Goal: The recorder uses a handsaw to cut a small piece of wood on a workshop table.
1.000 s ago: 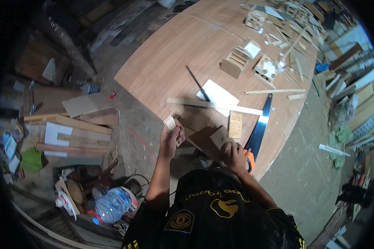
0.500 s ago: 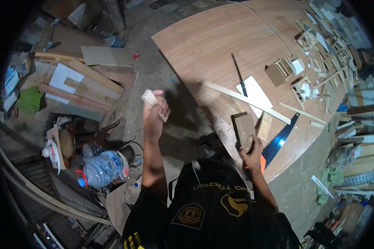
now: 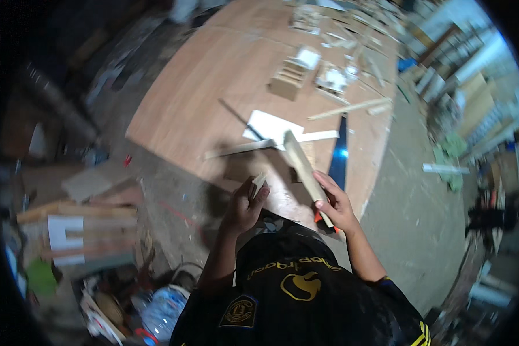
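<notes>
My left hand (image 3: pixel 245 206) is closed around a small pale wooden piece (image 3: pixel 259 181) near the table's front edge. In my right hand (image 3: pixel 338 206) is a longer wooden block (image 3: pixel 304 173), held tilted, its far end pointing away from me. Beneath and beyond the block lies a handsaw (image 3: pixel 340 151) with a dark blade; its orange handle is partly hidden by my right hand. A long thin wood strip (image 3: pixel 236 150) crosses a white sheet (image 3: pixel 274 124) past the block's far end. A slim dark tool (image 3: pixel 236 112) rests partly on that sheet.
The large plywood table (image 3: pixel 184 98) carries a small wooden box (image 3: pixel 287 81), another thin strip (image 3: pixel 352 108) and many offcuts toward its far end. Boards (image 3: pixel 86 230) are stacked on the left, near a large clear plastic bottle (image 3: pixel 161 311). More timber (image 3: pixel 473 104) leans at right.
My left hand has come in from the left to the table edge with its small wooden piece. My right hand has raised the wooden block off the tabletop. The view has turned.
</notes>
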The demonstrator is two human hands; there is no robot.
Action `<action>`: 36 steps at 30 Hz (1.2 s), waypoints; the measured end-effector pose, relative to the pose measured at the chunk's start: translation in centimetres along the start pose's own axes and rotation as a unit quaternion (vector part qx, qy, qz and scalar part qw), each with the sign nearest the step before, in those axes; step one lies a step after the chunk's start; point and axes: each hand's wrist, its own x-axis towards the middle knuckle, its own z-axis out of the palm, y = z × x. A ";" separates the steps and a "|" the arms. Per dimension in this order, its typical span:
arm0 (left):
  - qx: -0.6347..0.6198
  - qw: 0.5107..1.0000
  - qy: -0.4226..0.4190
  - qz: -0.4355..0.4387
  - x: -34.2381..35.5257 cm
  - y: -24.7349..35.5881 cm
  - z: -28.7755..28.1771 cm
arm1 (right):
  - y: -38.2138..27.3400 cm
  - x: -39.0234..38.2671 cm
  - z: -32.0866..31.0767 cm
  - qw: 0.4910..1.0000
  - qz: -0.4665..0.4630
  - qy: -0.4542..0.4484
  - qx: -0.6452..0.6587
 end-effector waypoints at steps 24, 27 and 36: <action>0.373 0.819 -0.423 0.106 1.5 13.2 18.8 | -9.1 -18.0 -10.4 0.949 -0.028 0.210 -0.234; 0.220 0.878 -0.377 0.194 0.1 13.6 19.6 | -7.6 -20.0 -10.8 0.924 0.007 0.342 -0.169; 0.027 0.928 -0.370 -0.022 -1.7 15.6 20.7 | -10.2 -22.6 -8.6 0.899 -0.087 0.409 -0.129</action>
